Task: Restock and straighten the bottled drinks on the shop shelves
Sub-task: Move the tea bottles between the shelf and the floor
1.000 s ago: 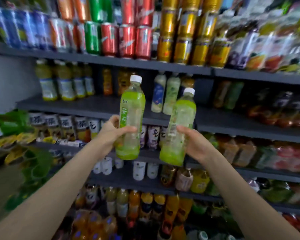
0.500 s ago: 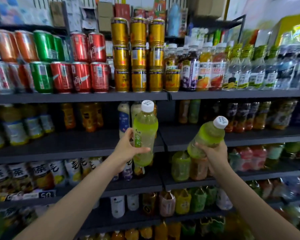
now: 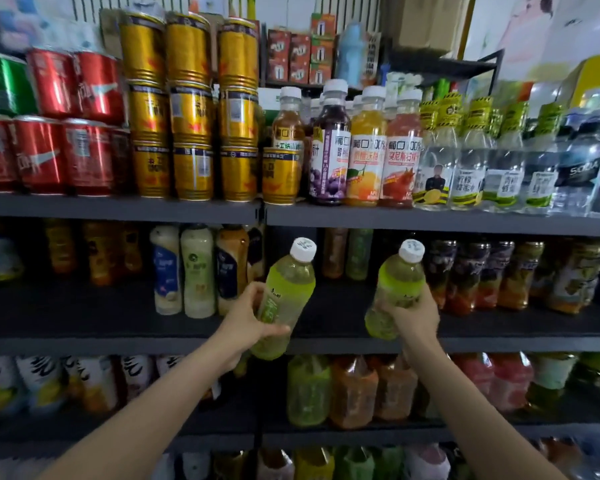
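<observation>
I hold two green-tea bottles with white caps in front of the dark grey shelves. My left hand (image 3: 248, 318) grips the left green bottle (image 3: 288, 292) round its lower half, and the bottle leans to the right. My right hand (image 3: 413, 315) grips the right green bottle (image 3: 397, 284) from behind, also tilted right. Both bottles hang before the second shelf (image 3: 343, 317), where a bare stretch lies between milk-tea bottles (image 3: 196, 271) and dark juice bottles (image 3: 465, 275).
The top shelf (image 3: 395, 220) carries red cans (image 3: 45, 154), stacked gold cans (image 3: 191, 109), juice bottles (image 3: 364, 150) and clear water bottles (image 3: 499, 161). Green and orange bottles (image 3: 329, 389) stand on the shelf below my hands. Cartons sit behind the top row.
The view has swung up and right along the shelves. Both hands carried their bottles along; the right bottle has come more upright, and both now sit level with the second shelf.
</observation>
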